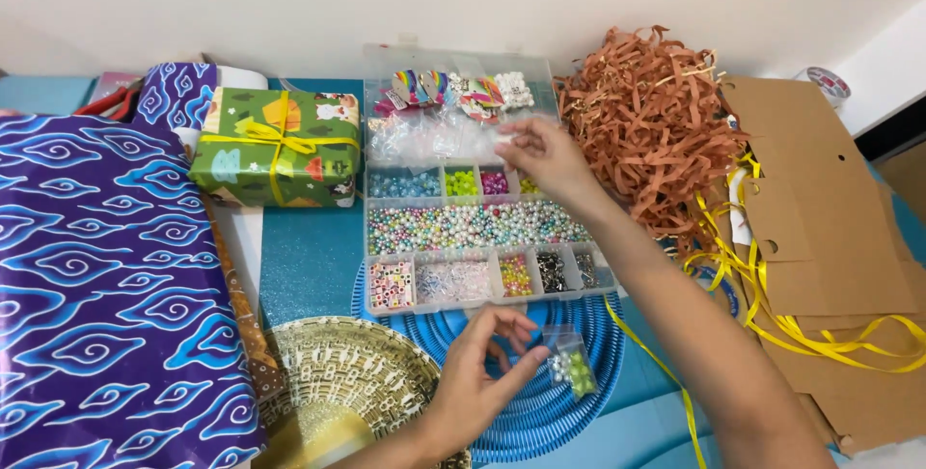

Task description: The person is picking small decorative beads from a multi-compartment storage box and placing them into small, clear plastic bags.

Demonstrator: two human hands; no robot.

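A clear compartment box (376, 237) full of coloured beads lies in the middle of the table, its lid standing open behind it. My right hand (545, 155) reaches over the box's back row and pinches a clear plastic bag (434, 139) lying there. Nearer to me, my left hand (482, 368) holds a small clear bag (571, 365) of green and white beads by its top edge, above a blue round woven mat (540, 411).
A wrapped green gift (278, 146) with yellow ribbon sits left of the box. Blue patterned wrapping paper (106, 286) covers the left side. Brown paper shreds (651, 122), brown cardboard (820, 228) and yellow ribbon (772, 324) lie right. A gold woven plate (342, 377) is near me.
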